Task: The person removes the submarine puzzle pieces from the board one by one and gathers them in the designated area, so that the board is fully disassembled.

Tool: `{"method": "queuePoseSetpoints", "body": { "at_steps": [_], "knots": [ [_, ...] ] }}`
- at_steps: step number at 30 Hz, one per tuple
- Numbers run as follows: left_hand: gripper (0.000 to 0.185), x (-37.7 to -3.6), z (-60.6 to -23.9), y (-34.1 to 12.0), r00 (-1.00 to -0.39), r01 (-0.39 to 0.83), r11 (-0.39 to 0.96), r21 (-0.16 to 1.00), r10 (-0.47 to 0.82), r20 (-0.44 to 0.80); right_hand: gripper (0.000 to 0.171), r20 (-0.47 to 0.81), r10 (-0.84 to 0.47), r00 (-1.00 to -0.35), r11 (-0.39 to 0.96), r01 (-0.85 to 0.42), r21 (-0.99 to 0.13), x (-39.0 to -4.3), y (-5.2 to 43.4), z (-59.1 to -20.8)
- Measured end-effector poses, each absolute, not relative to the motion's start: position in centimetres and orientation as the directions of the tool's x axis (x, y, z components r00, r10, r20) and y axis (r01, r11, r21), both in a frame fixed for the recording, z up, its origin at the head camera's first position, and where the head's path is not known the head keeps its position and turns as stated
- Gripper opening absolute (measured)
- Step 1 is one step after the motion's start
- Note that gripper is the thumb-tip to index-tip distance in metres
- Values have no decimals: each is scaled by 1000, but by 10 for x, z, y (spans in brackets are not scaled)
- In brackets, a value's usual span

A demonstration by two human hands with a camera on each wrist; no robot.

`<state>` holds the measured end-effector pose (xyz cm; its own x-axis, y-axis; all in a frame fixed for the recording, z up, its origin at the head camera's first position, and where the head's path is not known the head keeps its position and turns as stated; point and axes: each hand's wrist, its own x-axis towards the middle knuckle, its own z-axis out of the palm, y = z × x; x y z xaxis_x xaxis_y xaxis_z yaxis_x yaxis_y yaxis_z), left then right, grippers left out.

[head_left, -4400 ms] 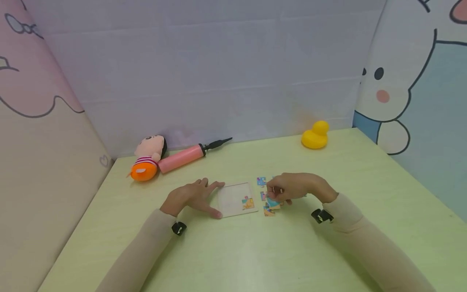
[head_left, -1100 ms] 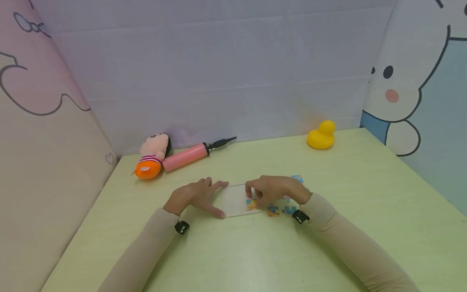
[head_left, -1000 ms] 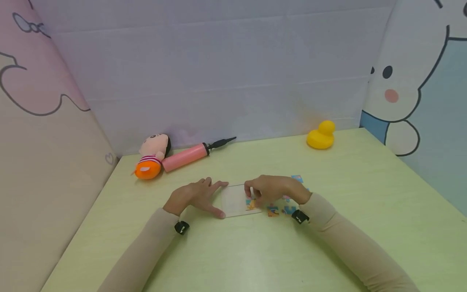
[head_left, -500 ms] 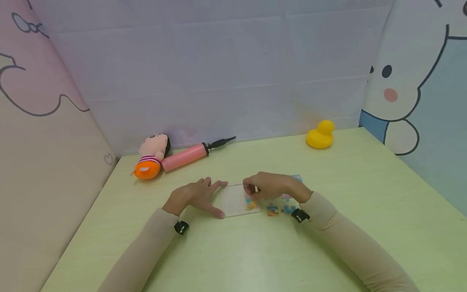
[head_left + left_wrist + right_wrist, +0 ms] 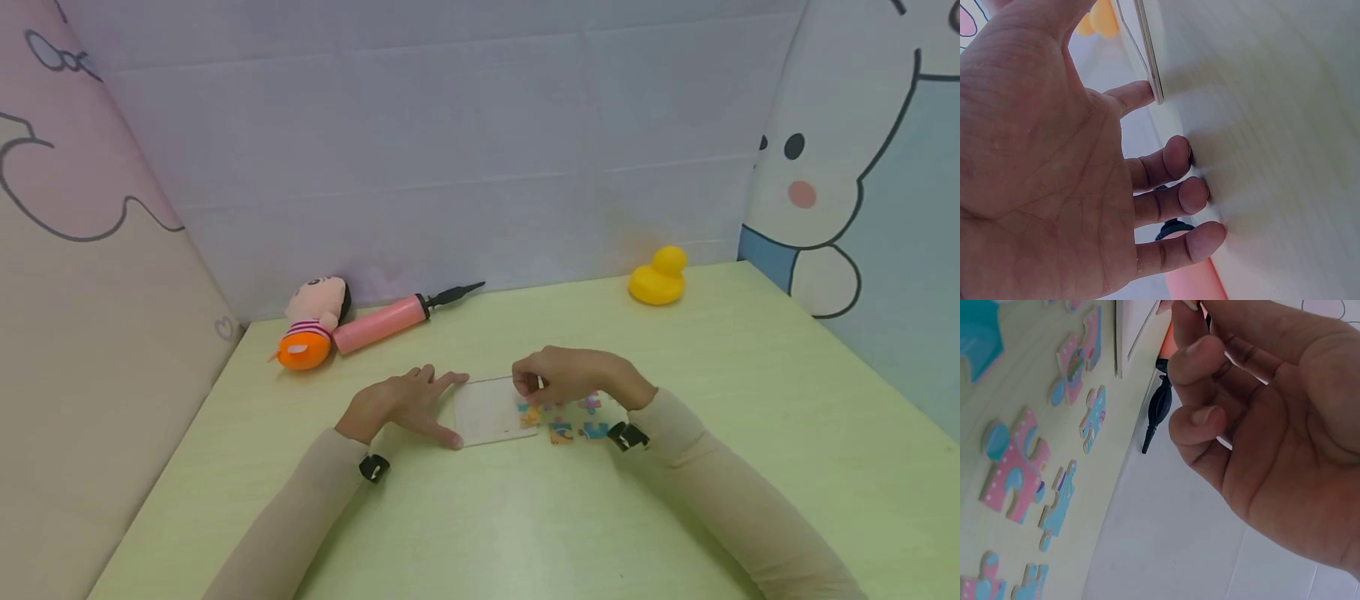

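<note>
Head view: I see my left hand (image 5: 401,406) flat on the green tabletop (image 5: 675,500), fingers touching the puzzle board (image 5: 487,412). My right hand (image 5: 573,375) pinches a puzzle piece (image 5: 540,382) above it. Yellow duck (image 5: 657,277) sits at one o'clock by the wall.

Soft, even light fills the head view, bright but slightly washed out, with a faint haze over the pale back wall (image 5: 465,150). The green bench (image 5: 525,517) carries a mild sheen near its front and only weak, diffuse shadows under the forearms. Straight lines bow a little toward the frame edges. In the left wrist view the left hand (image 5: 1054,181) sits close and sharp, its palm in shade, while the bench beyond it is streaked with blur. In the right wrist view the right hand (image 5: 1272,431) is evenly lit and the puzzle pieces (image 5: 1016,469) beside it look slightly soft.
</note>
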<state>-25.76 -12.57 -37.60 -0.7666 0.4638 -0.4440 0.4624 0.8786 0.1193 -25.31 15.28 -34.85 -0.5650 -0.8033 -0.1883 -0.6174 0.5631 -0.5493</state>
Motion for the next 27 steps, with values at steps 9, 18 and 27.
{"method": "queuePoseSetpoints", "body": {
  "at_steps": [9, 18, 27],
  "knots": [
    [103, -257, -375, -126, -760, 463, 875, 144, 475, -444, 14, -216, -780, -588, 592, -579, -560, -247, 171, -344],
    [103, -257, -376, -128, -760, 466, 873, 146, 479, -440, 12, -262, -735, -625, 642, -519, -564, -243, 197, -343],
    [102, -257, -376, -128, -759, 462, 873, 157, 481, -439, 11, -271, -706, -654, 671, -496, -551, -241, 224, -345]
  ]
}}
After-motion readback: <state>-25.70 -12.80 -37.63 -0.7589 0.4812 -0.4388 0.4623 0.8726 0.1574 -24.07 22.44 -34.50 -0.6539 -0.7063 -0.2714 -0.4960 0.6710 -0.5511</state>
